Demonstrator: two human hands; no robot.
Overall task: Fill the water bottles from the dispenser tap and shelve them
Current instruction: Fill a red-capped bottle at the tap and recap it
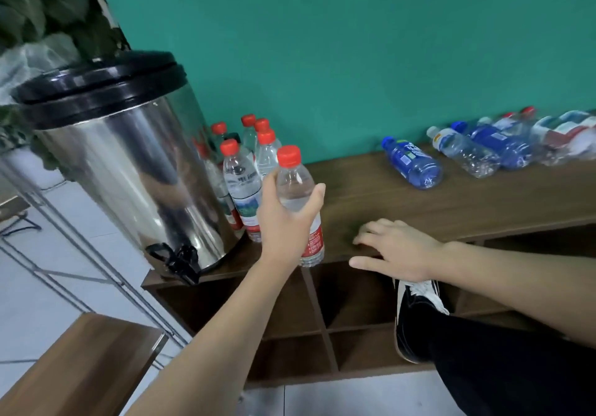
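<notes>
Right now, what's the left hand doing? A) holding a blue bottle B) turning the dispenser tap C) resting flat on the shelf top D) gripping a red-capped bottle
D: the left hand is wrapped round the upright red-capped bottle at the shelf's front edge.

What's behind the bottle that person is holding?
Behind the held bottle stand several red-capped bottles beside the dispenser. How many is unclear; they cover each other.

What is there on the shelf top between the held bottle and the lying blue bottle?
Nothing: the head view shows bare wood between the held bottle and the blue bottle.
</notes>
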